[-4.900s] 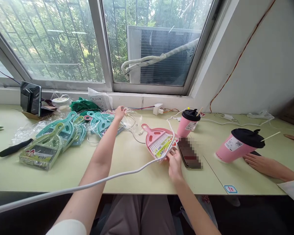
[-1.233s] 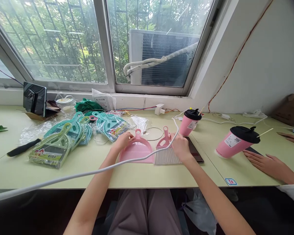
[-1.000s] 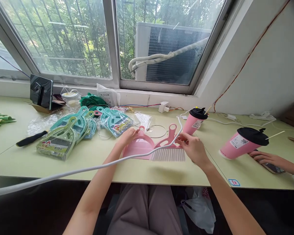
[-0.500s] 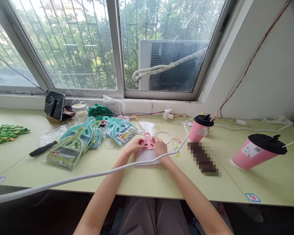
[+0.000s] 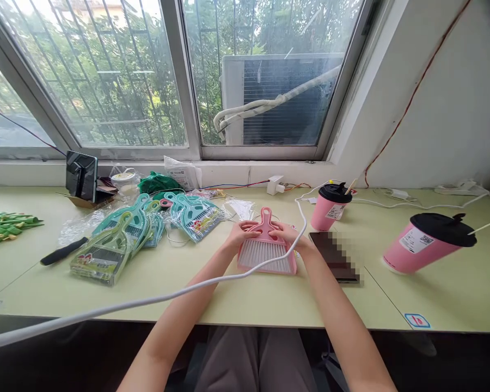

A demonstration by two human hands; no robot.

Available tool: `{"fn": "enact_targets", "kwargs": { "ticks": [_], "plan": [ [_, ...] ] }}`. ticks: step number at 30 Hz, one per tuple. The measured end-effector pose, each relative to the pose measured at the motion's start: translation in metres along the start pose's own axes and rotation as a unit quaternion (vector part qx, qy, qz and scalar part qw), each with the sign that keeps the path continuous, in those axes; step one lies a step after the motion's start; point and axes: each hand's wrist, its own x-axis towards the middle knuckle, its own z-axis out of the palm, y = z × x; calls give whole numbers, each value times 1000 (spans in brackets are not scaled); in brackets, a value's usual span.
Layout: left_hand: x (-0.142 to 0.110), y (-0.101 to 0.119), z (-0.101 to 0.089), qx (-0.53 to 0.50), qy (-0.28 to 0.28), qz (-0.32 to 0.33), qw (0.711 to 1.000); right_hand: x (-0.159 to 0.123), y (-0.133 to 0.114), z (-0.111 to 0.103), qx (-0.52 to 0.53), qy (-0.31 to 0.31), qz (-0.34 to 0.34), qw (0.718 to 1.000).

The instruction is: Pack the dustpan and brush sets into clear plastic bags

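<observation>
Between my hands is a pink brush and dustpan set, its white bristles toward me and its handle pointing to the window. My left hand grips its left shoulder, fingers curled over the pink plastic. On the other side my right hand closes around the right shoulder, thumb on top. The brush lies nested over the pan, so most of the pan is hidden. A white cable crosses in front of the set and my right wrist.
Bagged green brush sets and teal ones lie to the left, beside a black handle. At right are a phone and two pink cups with black lids. A tablet stands at the back left.
The pink set has shifted right in the view and is tilted more toward me, its handle raised. Both hands moved with it, still gripping its sides. The camera view has shifted slightly.
</observation>
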Motion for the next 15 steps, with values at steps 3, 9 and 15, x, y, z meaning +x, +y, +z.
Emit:
{"fn": "enact_targets", "kwargs": {
  "ticks": [3,9,15],
  "plan": [
    [9,6,6,-27,-12,53,998,-4,4,-10,94,-9,-18,995],
    [5,6,8,-1,-79,19,997,0,15,0,162,55,-13,985],
    [-5,6,4,71,-79,29,994,4,20,7,191,67,-25,979]
  ]
}}
